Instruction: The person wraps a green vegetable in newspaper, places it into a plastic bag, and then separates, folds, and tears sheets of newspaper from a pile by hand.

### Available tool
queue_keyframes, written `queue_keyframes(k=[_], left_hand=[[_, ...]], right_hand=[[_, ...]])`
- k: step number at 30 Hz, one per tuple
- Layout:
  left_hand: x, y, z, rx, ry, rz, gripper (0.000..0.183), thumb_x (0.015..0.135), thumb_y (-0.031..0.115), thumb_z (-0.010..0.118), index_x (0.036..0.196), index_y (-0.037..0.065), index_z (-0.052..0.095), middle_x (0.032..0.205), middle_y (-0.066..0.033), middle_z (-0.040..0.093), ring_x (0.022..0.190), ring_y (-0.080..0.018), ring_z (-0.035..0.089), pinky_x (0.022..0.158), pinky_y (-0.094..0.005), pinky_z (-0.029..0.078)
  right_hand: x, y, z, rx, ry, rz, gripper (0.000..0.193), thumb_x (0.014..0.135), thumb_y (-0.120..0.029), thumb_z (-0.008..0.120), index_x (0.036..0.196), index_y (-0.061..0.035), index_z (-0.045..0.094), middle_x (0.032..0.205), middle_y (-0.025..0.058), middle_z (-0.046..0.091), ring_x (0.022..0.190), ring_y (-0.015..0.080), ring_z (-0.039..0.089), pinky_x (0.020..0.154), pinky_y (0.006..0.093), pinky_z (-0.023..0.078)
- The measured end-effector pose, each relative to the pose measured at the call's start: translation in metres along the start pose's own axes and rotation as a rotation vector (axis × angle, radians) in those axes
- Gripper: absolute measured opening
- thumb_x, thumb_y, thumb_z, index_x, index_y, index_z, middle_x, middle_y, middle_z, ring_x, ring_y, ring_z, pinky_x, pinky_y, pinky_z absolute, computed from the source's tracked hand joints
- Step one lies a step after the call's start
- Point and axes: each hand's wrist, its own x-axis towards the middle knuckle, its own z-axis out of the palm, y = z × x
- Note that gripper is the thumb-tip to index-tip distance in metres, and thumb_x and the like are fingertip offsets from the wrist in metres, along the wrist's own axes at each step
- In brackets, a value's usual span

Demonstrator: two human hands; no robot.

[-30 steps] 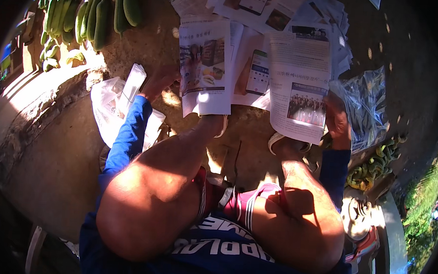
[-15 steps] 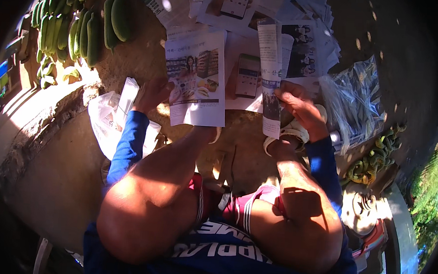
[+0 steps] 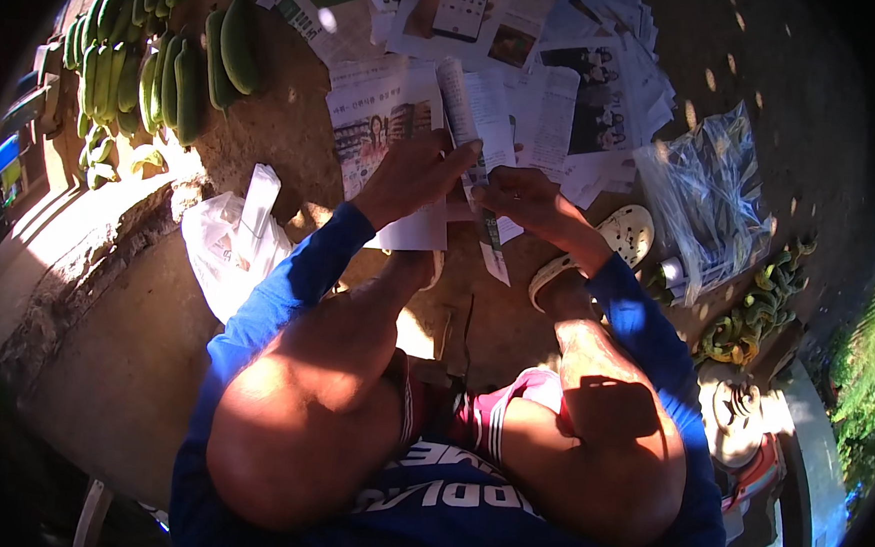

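A printed paper sheet (image 3: 460,99), folded into a narrow strip, stands slanted between my two hands above the ground. My left hand (image 3: 415,177) grips its left side, thumb and fingers pinched on the paper. At its right edge my right hand (image 3: 534,205) has its fingers closed on the same strip. Beneath my left hand lies a flat printed sheet (image 3: 372,119) with a colour picture, partly covered by that hand. More printed sheets (image 3: 598,103) spread over the ground beyond my hands, overlapping in a loose pile.
Long green gourds (image 3: 184,83) lie in rows at the far left. A white plastic bag (image 3: 223,250) sits by my left forearm. To the right are see-through plastic bags (image 3: 713,195) and a heap of thin green-yellow vegetables (image 3: 751,313). My right foot wears a cream clog (image 3: 625,235).
My left hand has moved right and onto the folded sheet. My right hand has come left with the sheet, which now slants the other way between both hands.
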Motion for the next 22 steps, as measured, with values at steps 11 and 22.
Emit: queue_keyframes(k=[11,22], left_hand=[[-0.003,-0.064,-0.009,-0.403,0.114,0.231,0.037,0.097,0.036,0.055,0.088,0.000,0.060,0.071,-0.0034,0.057,0.062,-0.0113,0.057,0.054,-0.0280,0.046],[-0.006,-0.089,-0.041,-0.563,0.335,-0.043,0.036,0.092,0.033,0.062,0.113,0.005,0.063,0.095,-0.0033,0.063,0.084,-0.0109,0.056,0.073,-0.0295,0.046]], right_hand=[[-0.036,0.009,-0.058,0.389,0.265,-0.086,0.025,0.093,-0.023,0.066,0.106,-0.0021,0.065,0.098,0.0043,0.067,0.091,0.0099,0.061,0.082,0.0286,0.050],[-0.090,0.068,-0.117,0.219,0.716,0.102,0.024,0.089,-0.025,0.064,0.105,-0.0060,0.062,0.096,0.0021,0.060,0.089,0.0127,0.056,0.083,0.0293,0.045]])
